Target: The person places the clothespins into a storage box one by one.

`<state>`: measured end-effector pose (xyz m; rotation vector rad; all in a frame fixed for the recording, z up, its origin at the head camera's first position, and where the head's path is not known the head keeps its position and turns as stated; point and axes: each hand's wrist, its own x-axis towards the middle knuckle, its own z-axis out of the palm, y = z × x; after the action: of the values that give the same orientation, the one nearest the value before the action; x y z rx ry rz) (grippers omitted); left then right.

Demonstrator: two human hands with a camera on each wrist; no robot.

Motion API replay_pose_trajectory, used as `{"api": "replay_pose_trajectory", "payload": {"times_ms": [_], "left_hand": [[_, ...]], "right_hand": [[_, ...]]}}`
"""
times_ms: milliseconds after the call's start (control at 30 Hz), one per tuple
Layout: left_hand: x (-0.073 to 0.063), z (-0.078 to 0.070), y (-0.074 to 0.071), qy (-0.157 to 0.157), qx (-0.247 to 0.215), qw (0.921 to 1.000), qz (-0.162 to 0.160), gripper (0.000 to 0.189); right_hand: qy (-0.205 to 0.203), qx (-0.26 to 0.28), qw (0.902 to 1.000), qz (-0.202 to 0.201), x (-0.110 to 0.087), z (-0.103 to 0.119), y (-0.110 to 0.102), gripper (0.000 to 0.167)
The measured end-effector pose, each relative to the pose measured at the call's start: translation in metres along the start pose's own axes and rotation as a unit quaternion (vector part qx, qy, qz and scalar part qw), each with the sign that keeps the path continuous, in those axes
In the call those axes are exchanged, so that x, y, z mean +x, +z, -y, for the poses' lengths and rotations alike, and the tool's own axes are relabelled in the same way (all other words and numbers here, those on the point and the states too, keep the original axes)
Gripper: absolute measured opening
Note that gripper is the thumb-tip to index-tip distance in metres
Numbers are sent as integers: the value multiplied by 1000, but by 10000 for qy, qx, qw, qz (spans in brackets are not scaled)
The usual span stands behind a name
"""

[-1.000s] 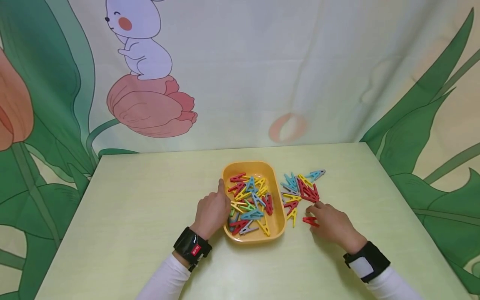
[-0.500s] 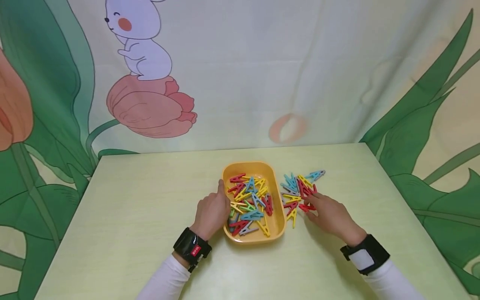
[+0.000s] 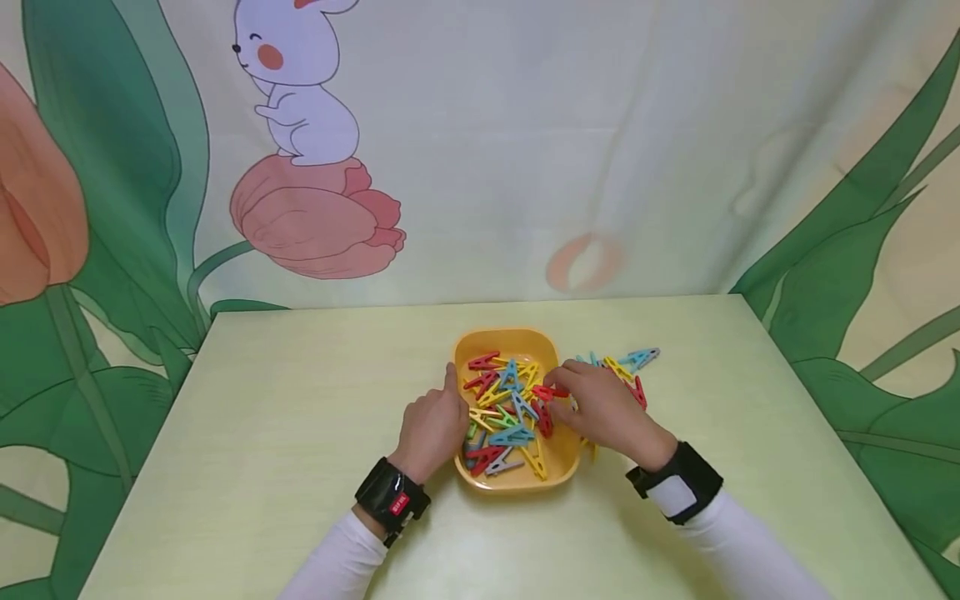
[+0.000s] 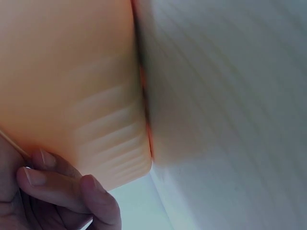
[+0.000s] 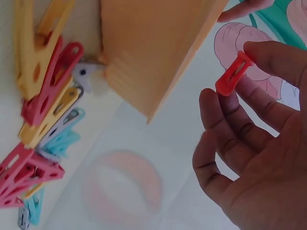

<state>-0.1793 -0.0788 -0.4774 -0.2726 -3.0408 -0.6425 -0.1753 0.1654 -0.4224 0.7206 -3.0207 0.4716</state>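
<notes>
An orange-yellow plastic tray (image 3: 504, 338) holds a jumble of small red, yellow, blue, green and grey plastic clothespins (image 3: 512, 436). At its left rim, my left hand (image 3: 431, 432) holds the tray; in the left wrist view curled fingers (image 4: 57, 189) lie against the outer wall under the rim. My right hand (image 3: 603, 410) is over the right rim, pinching a red clothespin (image 5: 233, 74) between thumb and fingertips. That clothespin is above the ones in the tray. Part of the pile of loose clothespins (image 5: 48, 110) on the table is hidden behind the right hand in the head view.
The loose pile lies just right of the tray, with a blue clothespin (image 3: 640, 358) at its far end. Tray and pile stand on a pale table (image 3: 315, 400). Behind the table's back edge hangs a printed cloth (image 3: 480, 167) with a rabbit and flowers.
My right hand has moved left from the loose pile to above the tray, with a red clothespin between its fingers. The left hand stays at the tray's left rim. The head view has shifted slightly.
</notes>
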Motion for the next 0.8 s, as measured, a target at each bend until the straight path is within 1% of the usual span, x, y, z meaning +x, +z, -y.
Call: {"api": "replay_pose_trajectory", "payload": {"times_ms": [133,333,467,533,633,700,800], "left_hand": [[0,-1,1,2,27,10000,-29,57],[1,0,2,38,70,9999,-62,58],[2,0,3,70,66,9999,-103,57],[2,0,3,88,82,9998,-138,56],[2,0,3,89,87,9998,-167,56],[2,0,2,59,74,9999,-144,56],[1,-1,2,17,44,10000,-82,57]], "right_hand": [[-85,138,9999,59,6,7,5,28],[-104,244,9995,146,9,8,13,25],[-188,275,9993,151,10,7,17,32],[-257,335,9991,82,10,6,17,35],[-339,386,9986,-150,10,4,16,38],[-283,404,9983,-317,10,0,13,40],[-81,394,9982,-448,9,-9,8,49]]}}
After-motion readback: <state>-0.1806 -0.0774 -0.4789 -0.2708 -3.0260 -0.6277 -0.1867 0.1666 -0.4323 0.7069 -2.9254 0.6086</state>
